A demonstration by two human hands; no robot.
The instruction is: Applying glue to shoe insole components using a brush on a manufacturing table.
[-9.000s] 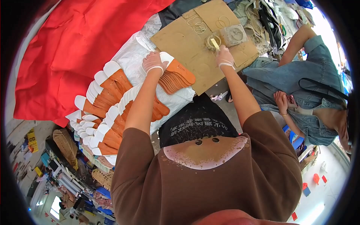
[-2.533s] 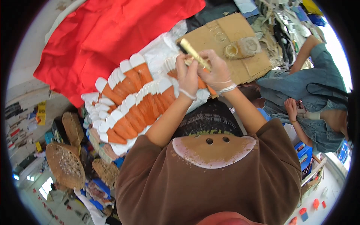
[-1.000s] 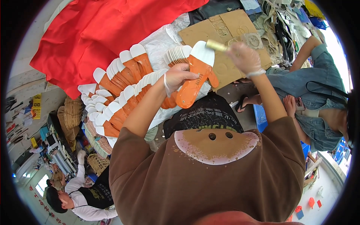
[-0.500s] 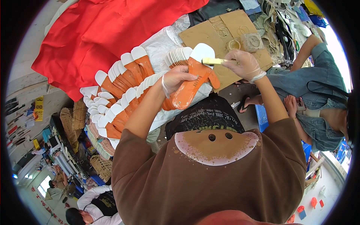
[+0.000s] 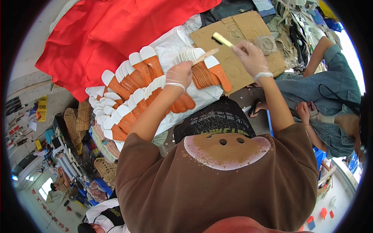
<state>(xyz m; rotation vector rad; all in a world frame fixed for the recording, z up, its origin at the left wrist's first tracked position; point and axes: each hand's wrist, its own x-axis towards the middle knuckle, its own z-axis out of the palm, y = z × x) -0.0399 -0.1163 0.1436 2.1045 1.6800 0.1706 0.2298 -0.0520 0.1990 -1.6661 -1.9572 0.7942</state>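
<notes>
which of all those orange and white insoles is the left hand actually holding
The single insole seen edge-on in the left hand, raised above the fanned stack; all others lie overlapped on the white sheet.

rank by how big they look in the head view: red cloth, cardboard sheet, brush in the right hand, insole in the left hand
1. red cloth
2. cardboard sheet
3. insole, seen nearly edge-on
4. brush
The last two look close; unsure.

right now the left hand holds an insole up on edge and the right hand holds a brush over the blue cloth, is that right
Not quite. In the head view the right hand holds the brush over the brown cardboard, not a blue cloth; the only big cloth is red and lies to the left. The rest stands: the left hand holds an insole up on edge.
</notes>
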